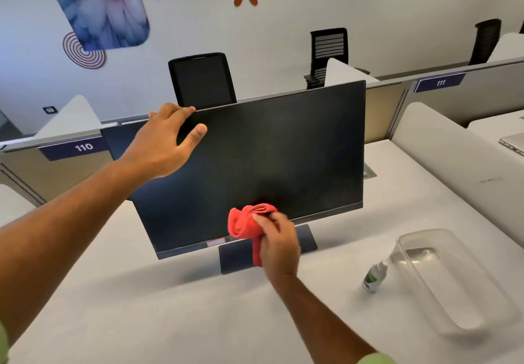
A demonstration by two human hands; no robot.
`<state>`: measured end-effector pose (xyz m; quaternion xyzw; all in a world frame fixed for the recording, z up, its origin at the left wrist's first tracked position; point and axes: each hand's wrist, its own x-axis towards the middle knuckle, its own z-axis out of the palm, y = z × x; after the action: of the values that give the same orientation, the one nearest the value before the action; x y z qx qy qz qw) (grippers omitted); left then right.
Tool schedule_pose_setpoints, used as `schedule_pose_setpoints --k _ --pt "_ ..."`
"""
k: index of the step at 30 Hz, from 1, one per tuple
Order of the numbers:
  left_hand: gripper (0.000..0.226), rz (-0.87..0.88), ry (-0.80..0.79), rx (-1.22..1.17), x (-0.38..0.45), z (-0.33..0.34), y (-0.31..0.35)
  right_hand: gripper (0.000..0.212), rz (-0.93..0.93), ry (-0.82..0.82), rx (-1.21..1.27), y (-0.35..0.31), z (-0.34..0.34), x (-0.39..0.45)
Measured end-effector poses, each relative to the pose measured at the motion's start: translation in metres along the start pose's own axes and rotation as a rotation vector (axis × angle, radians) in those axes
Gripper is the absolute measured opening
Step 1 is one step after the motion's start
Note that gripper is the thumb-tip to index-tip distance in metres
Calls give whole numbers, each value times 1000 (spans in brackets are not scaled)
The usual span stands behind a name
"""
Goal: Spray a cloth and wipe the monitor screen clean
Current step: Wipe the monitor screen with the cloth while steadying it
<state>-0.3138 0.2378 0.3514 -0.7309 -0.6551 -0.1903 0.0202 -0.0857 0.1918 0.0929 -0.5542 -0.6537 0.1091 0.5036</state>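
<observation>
Left hand point(166, 139) clasps the upper left corner of the dark monitor point(269, 151). Right hand point(279, 243) clenches a bunched red cloth point(243, 222), apparently touching the screen's lower edge. A small spray bottle point(375, 275) stands beside a clear plastic tray point(453, 287).

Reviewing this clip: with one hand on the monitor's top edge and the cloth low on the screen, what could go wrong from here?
1. The left hand grips the monitor with its thumb on the glass, so it may leave fresh smudges.
2. The right hand holds the red cloth bunched, so it may wipe unevenly.
3. The spray bottle stands near that elbow's path and might get knocked.
</observation>
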Motion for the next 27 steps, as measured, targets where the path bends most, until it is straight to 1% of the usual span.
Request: schedule_pose_setpoints --k 1,2,4,5,6,7,8,9,10,12,15,17,19,21,24,25,27 --pt "101 9 -1 3 0 0 0 29 81 -25 58 6 -13 9" --pt "96 17 -3 7 0 0 -1 34 187 28 39 17 -24 23" --pt "91 22 -13 10 2 0 0 45 426 239 30 41 -51 51" --pt "90 21 -17 6 2 0 1 45 569 317 35 56 -61 64" --pt "90 19 -15 -1 3 1 3 42 694 353 75 63 -68 72" --pt "90 19 -9 -5 3 2 4 40 782 371 88 65 -67 76" --pt "90 21 -3 -6 3 2 6 41 825 388 113 60 -61 74" --pt "90 20 1 -5 2 3 7 45 809 390 122 49 -50 69" --pt "90 15 2 -4 2 3 7 51 749 375 149 34 -36 60" --pt "92 5 -4 -5 0 3 5 55 530 300 154 2 -6 29" --pt "94 -10 -15 -2 -1 2 -1 42 217 86 103 -19 18 -7" --pt "98 -9 -33 -3 -2 0 -2 40 148 20 110 -10 12 -2" --pt "105 -4 -42 -6 -1 0 -2 50 189 91 127 6 -4 18" --pt "108 -6 -48 -10 1 -1 -1 58 356 206 135 24 -26 51" --pt "105 -10 -51 -18 1 0 1 50 644 396 166 41 -63 121" --pt "102 -10 -49 -18 0 1 2 48 693 434 177 41 -72 146" --pt "92 -19 -48 -24 -1 2 3 43 669 449 150 28 -80 190"
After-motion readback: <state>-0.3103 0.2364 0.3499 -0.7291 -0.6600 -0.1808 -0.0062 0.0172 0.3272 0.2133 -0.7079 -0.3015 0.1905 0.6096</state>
